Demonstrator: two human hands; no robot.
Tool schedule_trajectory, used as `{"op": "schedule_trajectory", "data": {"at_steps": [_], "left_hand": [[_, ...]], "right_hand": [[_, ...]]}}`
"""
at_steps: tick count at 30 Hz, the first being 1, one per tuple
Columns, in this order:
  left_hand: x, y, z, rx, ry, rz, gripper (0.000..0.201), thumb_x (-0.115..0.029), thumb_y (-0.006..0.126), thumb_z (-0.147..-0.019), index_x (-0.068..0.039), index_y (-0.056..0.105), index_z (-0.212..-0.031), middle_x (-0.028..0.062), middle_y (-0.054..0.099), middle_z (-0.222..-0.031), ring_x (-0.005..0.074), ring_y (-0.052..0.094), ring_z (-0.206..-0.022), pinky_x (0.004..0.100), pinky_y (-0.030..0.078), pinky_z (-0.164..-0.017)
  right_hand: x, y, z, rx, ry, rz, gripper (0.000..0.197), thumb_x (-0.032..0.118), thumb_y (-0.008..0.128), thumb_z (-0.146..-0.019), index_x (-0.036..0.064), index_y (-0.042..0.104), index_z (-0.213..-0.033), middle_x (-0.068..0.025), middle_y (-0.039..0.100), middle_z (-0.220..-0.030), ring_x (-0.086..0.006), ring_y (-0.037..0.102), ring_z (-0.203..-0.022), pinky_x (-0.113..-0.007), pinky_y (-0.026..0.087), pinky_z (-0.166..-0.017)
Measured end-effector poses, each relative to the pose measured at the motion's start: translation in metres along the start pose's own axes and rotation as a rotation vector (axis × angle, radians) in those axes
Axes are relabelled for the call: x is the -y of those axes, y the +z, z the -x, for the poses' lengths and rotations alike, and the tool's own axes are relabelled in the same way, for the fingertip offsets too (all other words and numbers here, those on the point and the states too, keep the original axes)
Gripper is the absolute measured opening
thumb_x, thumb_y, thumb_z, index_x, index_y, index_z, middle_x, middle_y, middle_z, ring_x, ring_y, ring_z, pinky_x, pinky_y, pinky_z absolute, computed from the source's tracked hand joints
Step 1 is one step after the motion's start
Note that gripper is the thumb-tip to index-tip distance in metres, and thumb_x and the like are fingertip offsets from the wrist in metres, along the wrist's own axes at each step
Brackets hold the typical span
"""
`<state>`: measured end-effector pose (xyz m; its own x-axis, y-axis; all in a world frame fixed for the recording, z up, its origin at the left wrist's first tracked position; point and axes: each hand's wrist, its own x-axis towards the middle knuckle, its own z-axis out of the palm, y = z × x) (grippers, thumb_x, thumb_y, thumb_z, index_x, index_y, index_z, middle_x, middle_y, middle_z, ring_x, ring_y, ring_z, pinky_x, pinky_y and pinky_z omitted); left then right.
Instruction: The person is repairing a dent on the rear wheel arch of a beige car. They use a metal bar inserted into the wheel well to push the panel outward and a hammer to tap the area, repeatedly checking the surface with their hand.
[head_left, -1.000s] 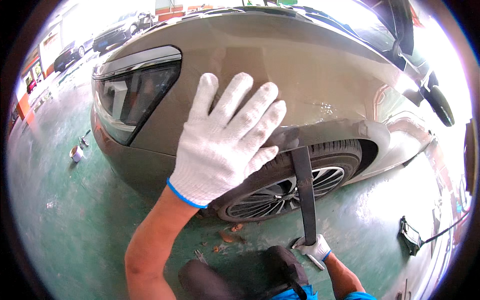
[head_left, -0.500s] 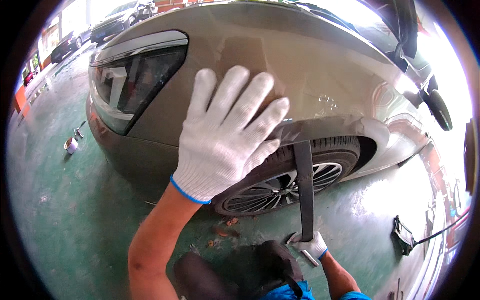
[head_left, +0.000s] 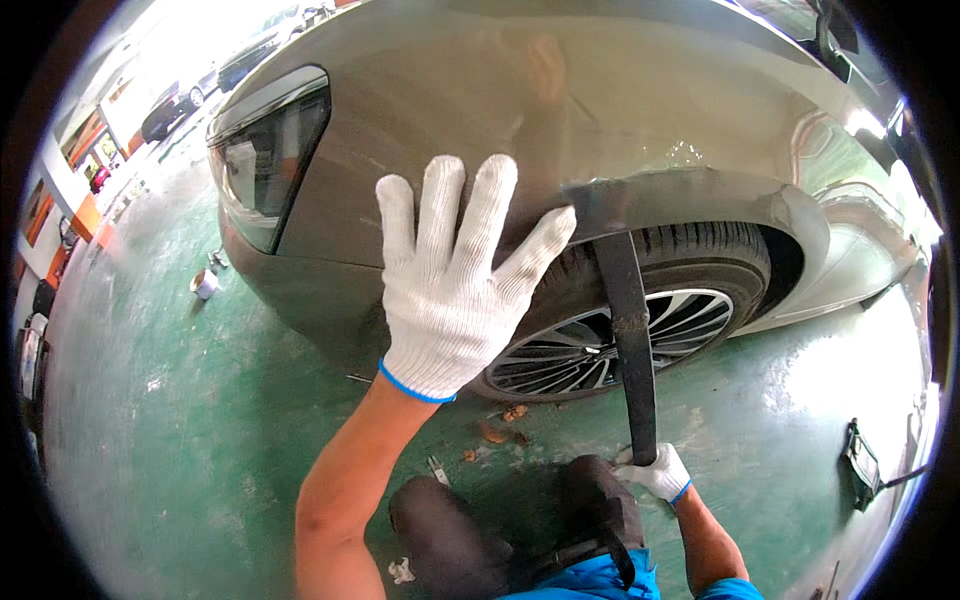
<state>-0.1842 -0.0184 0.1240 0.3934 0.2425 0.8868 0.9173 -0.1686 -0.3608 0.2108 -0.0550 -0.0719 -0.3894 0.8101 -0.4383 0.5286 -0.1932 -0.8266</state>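
Observation:
In a white knit glove with blue cuff, my left hand (head_left: 450, 285) lies with fingers spread over the front fender (head_left: 650, 90) of a bronze-grey car, between the headlight (head_left: 258, 165) and the wheel arch (head_left: 715, 200). Whether the palm presses on the panel is hard to tell. My gloved right hand (head_left: 662, 473) is closed round the lower end of a long, flat, dark bar (head_left: 630, 340). The bar stands nearly upright in front of the wheel (head_left: 700, 310), and its top end disappears under the arch edge. A dent or crease shows in the fender above the arch.
A roll of tape (head_left: 204, 284) stands on the green floor (head_left: 190, 430) at left. By my knee (head_left: 440, 515) lies a small metal piece (head_left: 438, 470), with brown debris (head_left: 493, 432) near the tyre. At right is a black lamp-like device (head_left: 861, 463) with a cable.
My left hand has moved lower on the fender, toward the wheel arch, fingers still spread. My right hand keeps its hold on the bar. The view has shifted.

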Motion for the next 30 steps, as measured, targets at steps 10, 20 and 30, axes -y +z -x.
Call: {"op": "schedule_trajectory", "data": {"at_steps": [10,20,30], "left_hand": [[-0.013,-0.01,0.017,0.103,-0.049,0.005,0.071,-0.015,0.081,-0.078,-0.026,0.061,-0.146,0.0239,0.044,-0.152,0.0523,0.05,-0.128,0.0705,0.041,-0.102],[-0.032,-0.015,-0.006,0.085,-0.089,0.086,0.06,-0.013,0.082,-0.076,-0.012,0.066,-0.134,0.0226,0.048,-0.149,0.05,0.05,-0.131,0.0685,0.041,-0.104],[-0.056,0.015,-0.086,0.051,0.099,0.05,0.063,-0.017,0.085,-0.068,-0.009,0.067,-0.129,0.0159,0.055,-0.143,0.0474,0.051,-0.126,0.0665,0.042,-0.1]], "right_hand": [[-0.011,-0.015,0.003,0.07,-0.019,-0.021,0.022,0.022,0.086,-0.084,0.0034,0.08,-0.095,-0.0029,0.074,-0.075,-0.008,0.066,-0.068,-0.03,0.054,-0.063],[-0.005,-0.01,0.02,0.106,0.008,-0.244,0.021,0.021,0.083,-0.088,0.0021,0.079,-0.096,-0.0037,0.075,-0.08,-0.0085,0.065,-0.066,-0.027,0.053,-0.062],[-0.018,0.044,0.009,0.126,-0.016,-0.405,0.024,0.023,0.084,-0.089,0.0005,0.076,-0.086,-0.0027,0.071,-0.073,-0.0084,0.062,-0.063,-0.027,0.051,-0.06]]}}
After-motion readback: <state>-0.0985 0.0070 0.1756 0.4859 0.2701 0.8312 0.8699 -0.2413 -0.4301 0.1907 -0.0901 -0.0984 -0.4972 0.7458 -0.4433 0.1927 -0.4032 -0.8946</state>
